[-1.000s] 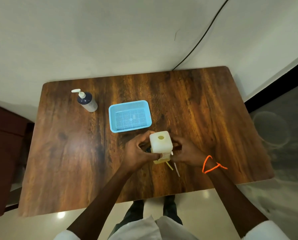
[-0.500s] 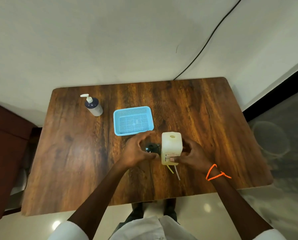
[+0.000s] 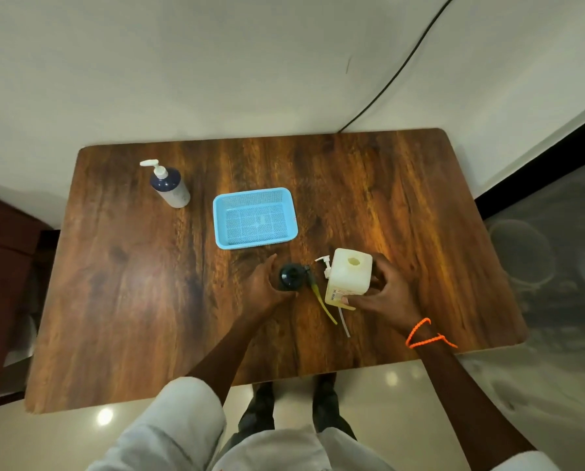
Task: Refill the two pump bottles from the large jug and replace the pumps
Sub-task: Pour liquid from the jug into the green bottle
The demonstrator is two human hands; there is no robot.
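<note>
On the desk [image 3: 114, 300], near its front edge, my right hand [image 3: 382, 294] grips the big jug [image 3: 347, 277], standing open. Behind it sits a blue basket [image 3: 291, 212]. At the back left corner stands a pump bottle [image 3: 170, 188]. My left hand [image 3: 262, 287] curls around the small dark bottle [image 3: 291, 276]. Two pumps [image 3: 323, 300] lie between.

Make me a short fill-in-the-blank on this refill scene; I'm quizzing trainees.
1. The right hand grips the open white ____.
2. The left hand holds a dark ____ with no pump.
3. The basket is coloured ____.
4. The far bottle keeps its ____ on.

Missing: jug; bottle; blue; pump
</note>
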